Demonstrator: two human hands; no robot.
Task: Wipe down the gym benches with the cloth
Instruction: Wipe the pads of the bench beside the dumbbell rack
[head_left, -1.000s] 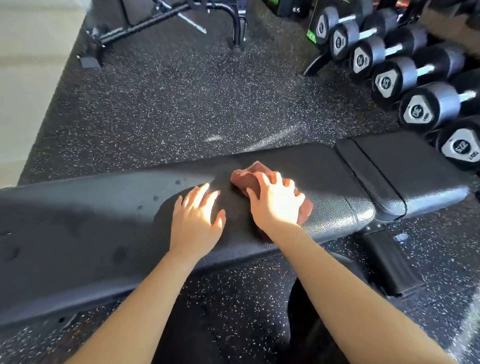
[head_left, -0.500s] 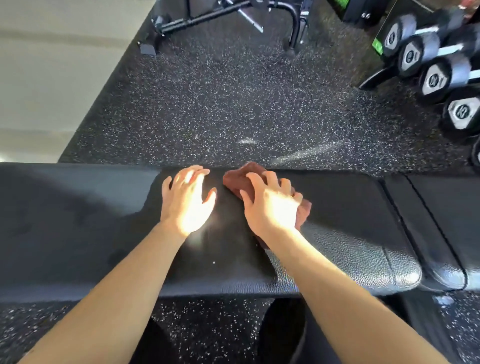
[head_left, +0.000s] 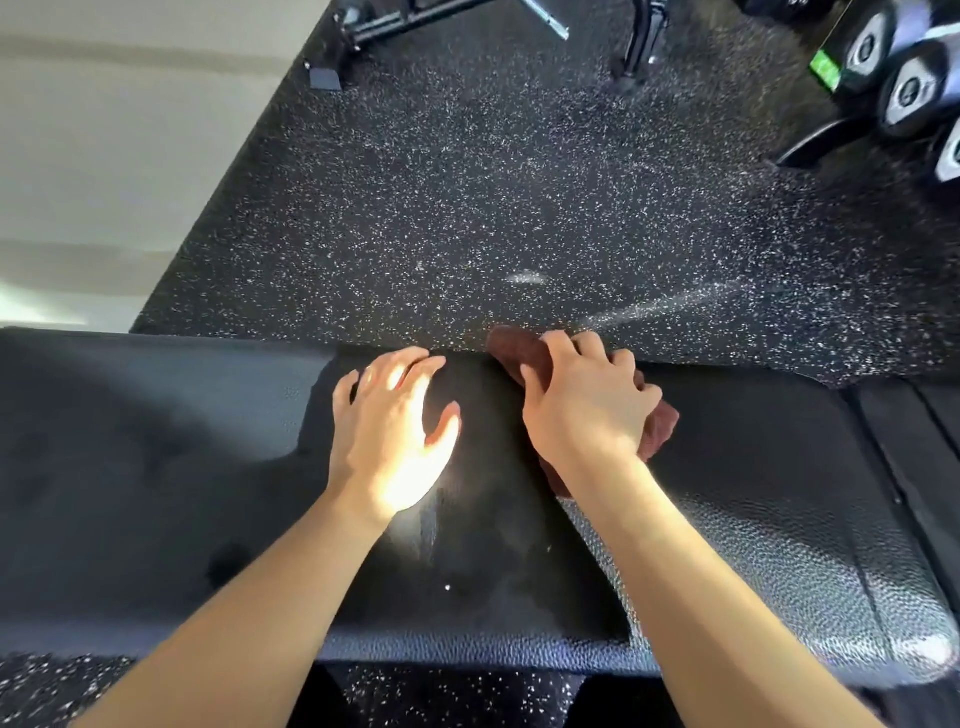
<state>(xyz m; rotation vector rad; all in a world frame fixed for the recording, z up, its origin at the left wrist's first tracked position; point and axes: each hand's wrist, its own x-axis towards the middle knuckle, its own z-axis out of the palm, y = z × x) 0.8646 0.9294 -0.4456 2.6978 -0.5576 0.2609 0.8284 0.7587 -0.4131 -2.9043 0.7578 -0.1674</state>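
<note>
- The right hand (head_left: 587, 402) presses down on a reddish-brown cloth (head_left: 660, 423), fingers curled over its far edge and clamped on the fabric at the far side of the bench (head_left: 779, 519).
- Most of the cloth lies hidden under that hand; only a bunched corner near the fingertips, a fold to the right of the knuckles and a strip beside the wrist show.
- The left hand (head_left: 392, 431) rests flat just beside it on the black padding, fingers spread apart and holding nothing, with strong sunlight washing out its back.
- A darker patch of the bench pad lies under and between the two hands; whether it is shadow or damp cannot be told.
- The pebbled bench surface runs across the whole view and is cut off at both the left and right edges; a seam to a second pad (head_left: 914, 467) shows at far right.
- Beyond the bench, black speckled floor (head_left: 467, 208) stretches to a pale wall (head_left: 104, 130) at upper left.
- A black metal frame (head_left: 395, 23) is cropped by the top edge.
- Dumbbells (head_left: 909, 98) sit at upper right, partly out of view; their end markings are too blurred to read, and a green label (head_left: 825, 70) beside them is also illegible.
</note>
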